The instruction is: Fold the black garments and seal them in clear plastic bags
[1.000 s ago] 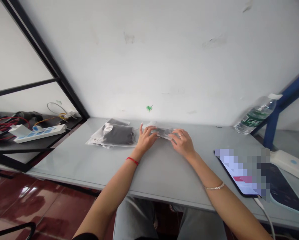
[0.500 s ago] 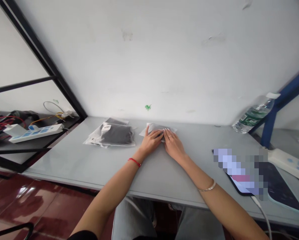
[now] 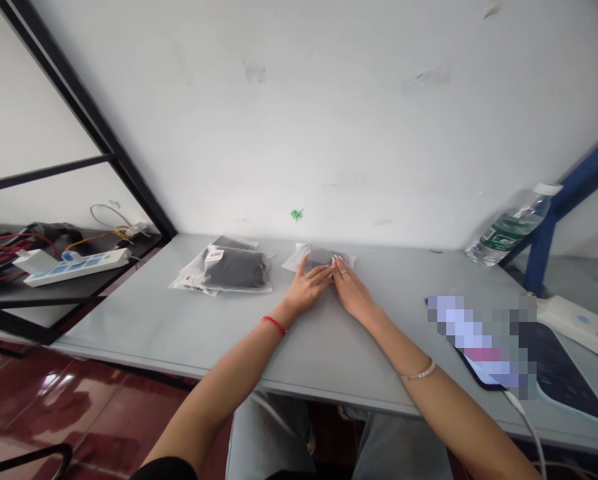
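Observation:
Both of my hands rest on a small frosted plastic bag (image 3: 321, 255) with something dark inside, lying flat near the wall. My left hand (image 3: 307, 287), below a red string bracelet, spreads over the bag's front part with its thumb held apart. Fingers stretched forward, my right hand (image 3: 349, 287) lies on the bag's right side; it wears a ring. The fingertips of the two hands nearly meet. The bag's near edge is hidden under them. To the left is a pile of similar bags (image 3: 236, 269) with dark contents, the top one bearing a white barcode label.
On the grey table (image 3: 179, 333), two phones (image 3: 566, 373) lie at the right, one blurred out and a white cable beside them. A water bottle (image 3: 509, 230) leans by the blue post. Power strips (image 3: 79, 268) sit on the left shelf and at the right edge.
My hands have slid slightly back towards me and to the right, showing more of the bag's far part. The pile and phones are unmoved.

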A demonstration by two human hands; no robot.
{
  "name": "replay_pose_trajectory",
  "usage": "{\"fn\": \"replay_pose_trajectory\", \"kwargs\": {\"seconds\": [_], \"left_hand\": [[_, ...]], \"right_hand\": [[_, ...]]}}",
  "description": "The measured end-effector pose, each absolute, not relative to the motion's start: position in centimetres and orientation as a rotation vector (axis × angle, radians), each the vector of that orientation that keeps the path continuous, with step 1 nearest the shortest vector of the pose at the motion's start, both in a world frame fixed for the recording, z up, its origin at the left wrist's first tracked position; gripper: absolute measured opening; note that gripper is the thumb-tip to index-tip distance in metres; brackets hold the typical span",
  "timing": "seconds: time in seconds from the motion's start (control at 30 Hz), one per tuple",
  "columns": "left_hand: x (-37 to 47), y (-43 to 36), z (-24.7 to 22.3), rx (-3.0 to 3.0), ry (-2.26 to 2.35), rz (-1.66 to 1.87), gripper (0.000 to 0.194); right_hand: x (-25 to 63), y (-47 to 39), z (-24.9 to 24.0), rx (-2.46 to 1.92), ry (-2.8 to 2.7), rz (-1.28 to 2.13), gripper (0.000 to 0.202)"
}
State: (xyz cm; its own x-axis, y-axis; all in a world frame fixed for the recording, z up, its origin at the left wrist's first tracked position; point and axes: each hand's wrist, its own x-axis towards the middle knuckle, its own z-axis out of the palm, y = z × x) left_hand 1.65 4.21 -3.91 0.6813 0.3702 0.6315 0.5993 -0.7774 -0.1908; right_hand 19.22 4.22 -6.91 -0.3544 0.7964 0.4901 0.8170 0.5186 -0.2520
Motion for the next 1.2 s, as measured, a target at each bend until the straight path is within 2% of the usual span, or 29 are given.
{"fn": "replay_pose_trajectory", "kwargs": {"seconds": [0.17,0.33,0.63,0.9,1.07,1.2], "left_hand": [[1.5,4.2,-3.7,-2.507,-0.778,-0.797,0.029],[1.5,4.3,-4.2,-2.411,-0.774,-0.856,0.024],[0.8,4.5,-3.7,-2.395,-0.808,-0.955,0.025],[-1.6,5.8,-2.4,-2.364,-0.958,-1.022,0.017],[-3.1,6.2,-1.8,-2.366,-0.990,-1.057,0.016],[-4.0,6.6,-1.6,-2.318,-0.975,-1.106,0.018]], "right_hand": [[19.7,4.2,-6.8,-1.304,-2.184,-0.111,0.055],[19.8,4.4,-6.8,-1.264,-2.246,-0.080,0.053],[20.3,3.9,-5.1,-1.257,-2.288,-0.143,0.060],[22.1,2.9,-2.2,-1.322,-2.293,-0.385,0.054],[23.3,3.0,-1.6,-1.362,-2.271,-0.400,0.057],[24.2,3.2,-1.4,-1.363,-2.258,-0.375,0.050]]}}
